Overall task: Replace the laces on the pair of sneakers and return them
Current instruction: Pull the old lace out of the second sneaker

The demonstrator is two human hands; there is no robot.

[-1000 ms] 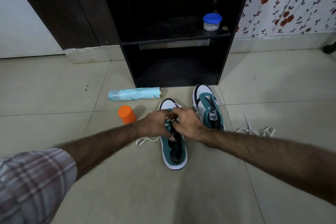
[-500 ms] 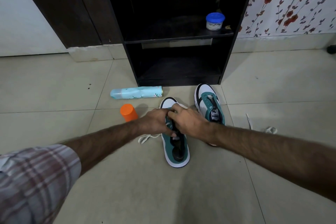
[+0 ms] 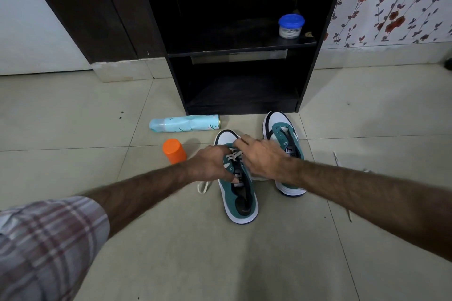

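Note:
Two green-and-white sneakers stand on the tiled floor, toes toward the cabinet. The left sneaker (image 3: 241,199) has a cream lace (image 3: 233,155) crossed over its front eyelets. My left hand (image 3: 210,164) grips that sneaker's left side by the eyelets. My right hand (image 3: 263,155) lies over its right side and pinches the lace near the toe. A loose loop of lace (image 3: 204,187) trails on the floor beneath my left wrist. The right sneaker (image 3: 285,138) stands beside it, partly hidden by my right forearm. Another loose lace (image 3: 338,159) lies on the floor at the right.
A dark open cabinet (image 3: 310,61) stands just beyond the shoes, with a blue-lidded tub (image 3: 291,25) on its shelf. A pale blue spray can (image 3: 184,123) lies on the floor at the left, with an orange cap (image 3: 174,151) next to it.
My right hand has slid forward toward the sneaker's toe, drawing the lace with it. The crossed lace over the eyelets now shows between my hands. The left hand stays on the shoe.

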